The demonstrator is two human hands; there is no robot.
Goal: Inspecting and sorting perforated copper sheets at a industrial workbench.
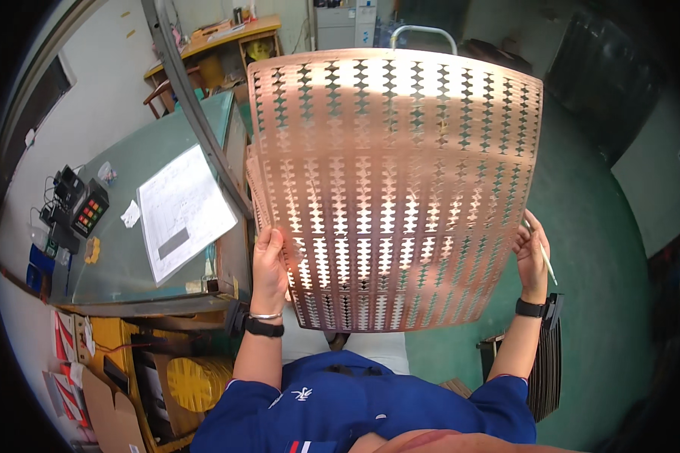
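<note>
Copper-coloured perforated sheet point(378, 155): held up in front of the person's torso, between both hands; it bows slightly and carries columns of zigzag-edged cutouts.
Left hand point(268, 255): grasping the sheet's left edge low down, thumb on the near face.
Right hand point(533, 248): grasping the sheet's right edge, with a slim white stick point(547, 263) also held in it, pointing downward.
Second copper-coloured edge point(255, 189): visible just behind the sheet's left side; how much lies there is hidden.
Wrists: a black band point(264, 327) on the left, another black band point(532, 308) on the right.
Green tabletop point(117, 268): to the left of the sheet, bearing white papers point(185, 208), a crumpled white scrap point(131, 214) and a black device with coloured buttons point(91, 208).
Below the tabletop: an open cardboard box point(112, 408).
Right of the torso: a stack of dark sheets point(548, 370) by the green floor point(593, 249).
</note>
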